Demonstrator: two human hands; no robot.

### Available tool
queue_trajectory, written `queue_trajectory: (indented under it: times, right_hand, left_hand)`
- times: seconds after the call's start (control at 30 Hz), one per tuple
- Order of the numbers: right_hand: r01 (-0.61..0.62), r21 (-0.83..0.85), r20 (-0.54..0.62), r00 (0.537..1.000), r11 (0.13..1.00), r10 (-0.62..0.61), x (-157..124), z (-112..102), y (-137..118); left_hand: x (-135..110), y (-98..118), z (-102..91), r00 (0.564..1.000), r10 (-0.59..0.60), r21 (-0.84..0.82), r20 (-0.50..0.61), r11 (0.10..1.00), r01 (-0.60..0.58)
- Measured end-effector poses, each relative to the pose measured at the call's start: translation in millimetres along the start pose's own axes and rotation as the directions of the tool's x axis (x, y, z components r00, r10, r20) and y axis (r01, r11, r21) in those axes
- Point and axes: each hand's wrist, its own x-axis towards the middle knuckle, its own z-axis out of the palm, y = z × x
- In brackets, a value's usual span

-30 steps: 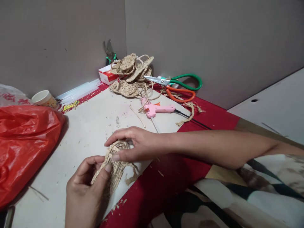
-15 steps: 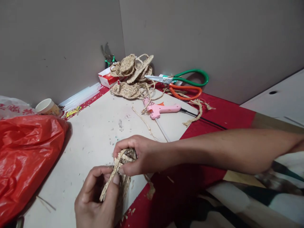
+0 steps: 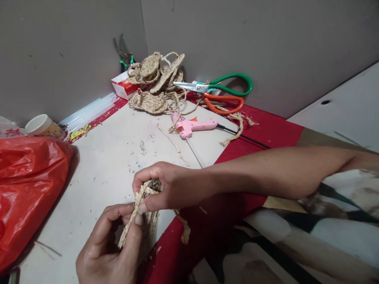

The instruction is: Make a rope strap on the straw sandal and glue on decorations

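A woven straw piece made of braided cord (image 3: 151, 223) is held between my two hands near the front of the white board. My left hand (image 3: 114, 240) pinches its braided edge between thumb and fingers. Gripping the upper end, my right hand (image 3: 166, 185) has its thumb on the near side and its fingers curled over the far side. Parts of the woven piece are hidden behind both hands. A loose braided tail (image 3: 184, 228) hangs out below my right wrist, over the red cloth.
A pink glue gun (image 3: 195, 125) with a glue stick lies beyond my hands. Behind it are large scissors (image 3: 216, 90), several woven straw pieces (image 3: 149, 101), pruning shears (image 3: 124, 53) and glue sticks (image 3: 89, 112). At left are a paper cup (image 3: 41, 125) and a red plastic bag (image 3: 32, 189).
The whole view has shifted, so the scene sits a little further left and higher. Both hands keep their hold on the woven straw piece, with hardly any change in grip.
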Motion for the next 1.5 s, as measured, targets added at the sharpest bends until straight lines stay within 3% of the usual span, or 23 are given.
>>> queue_trajectory:
  times: [0.2, 0.3, 0.4, 0.5, 0.7, 1.07, 1.27, 1.5]
  right_hand:
    - [-0.029, -0.002, -0.005, 1.000, 1.000, 0.029, -0.9, 1.2, 0.4]
    - [-0.038, -0.023, 0.011, 0.999, 0.999, 0.038, -0.9, 0.6, 1.2]
    - [-0.069, -0.052, 0.055, 0.996, 0.996, 0.072, -2.2, -0.2, 0.6]
    - [-0.074, -0.083, 0.099, 0.992, 0.994, 0.082, -3.3, 0.1, -2.0]
    - [-0.117, -0.158, 0.087, 0.987, 0.981, 0.132, -2.9, 2.5, -6.4]
    - [-0.129, -0.169, 0.113, 0.982, 0.977, 0.149, -4.3, 1.8, -9.0]
    - [-0.103, -0.188, 0.112, 0.986, 0.977, 0.126, -1.8, -2.9, -6.4]
    - [-0.072, -0.206, 0.188, 0.976, 0.976, 0.111, -5.4, -3.5, -4.4]
  left_hand:
    - [1.7, 0.4, -2.6, 0.992, -0.126, 0.063, 0.016, 0.990, 0.125]
    - [14.8, -4.4, -15.1, 0.988, -0.053, 0.169, 0.142, 0.985, 0.029]
    - [26.1, -6.2, -26.5, 0.951, -0.034, 0.268, 0.306, 0.962, -0.052]
    - [28.6, -3.2, -28.9, 0.920, -0.075, 0.269, 0.385, 0.962, -0.034]
    - [24.8, -1.0, -20.0, 0.894, -0.198, 0.171, 0.402, 0.975, 0.140]
    - [24.6, -6.1, -22.2, 0.895, -0.146, 0.202, 0.422, 0.977, 0.064]
    - [27.1, -8.8, -27.1, 0.868, -0.267, 0.189, 0.419, 0.960, 0.205]
    - [30.1, -5.5, -20.6, 0.826, -0.251, 0.168, 0.505, 0.967, 0.191]
